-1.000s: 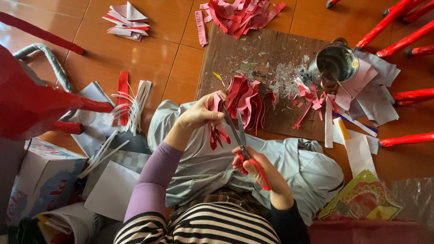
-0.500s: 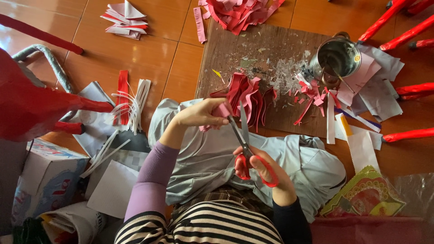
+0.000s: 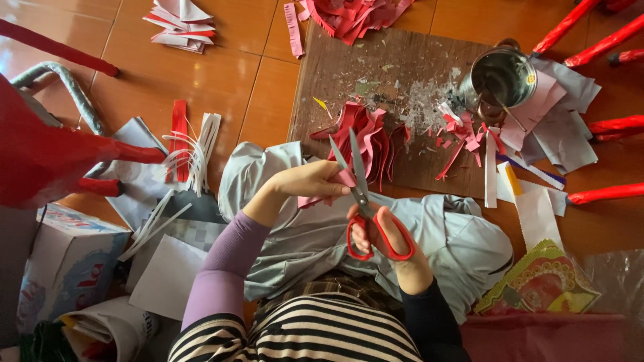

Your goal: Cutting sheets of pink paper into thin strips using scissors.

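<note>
Scissors [image 3: 365,208] with red handles sat in your right hand [image 3: 396,251], fingers through the loops, blades parted and pointing away from you. Your left hand [image 3: 305,181] pinched a strip of pink paper [image 3: 329,190] between thumb and fingertips, holding it taut just beside the blades; judged from this, the grip kept the strip flat and steady at the cutting edge. Both hands worked above your lap, which was covered by a grey cloth [image 3: 429,234], likely there to catch offcuts.

Just beyond the blades, a sheaf of cut red paper strips [image 3: 369,137] lay on a brown board [image 3: 396,67] set on the tiled floor [image 3: 201,87], within easy reach of the cutting hand. Small shreds and pale flecks were scattered over the board.

Containers: a metal pot [image 3: 503,77] stood at the board's far right corner, on pale paper sheets; a thin stick leaned inside it, and its contents otherwise could not be made out. A cardboard box [image 3: 67,261] stood at your left; what it held was not visible.

More red paper [image 3: 349,15] lay heaped at the board's far edge. White and red strips [image 3: 194,151] lay on the floor to your left.
</note>
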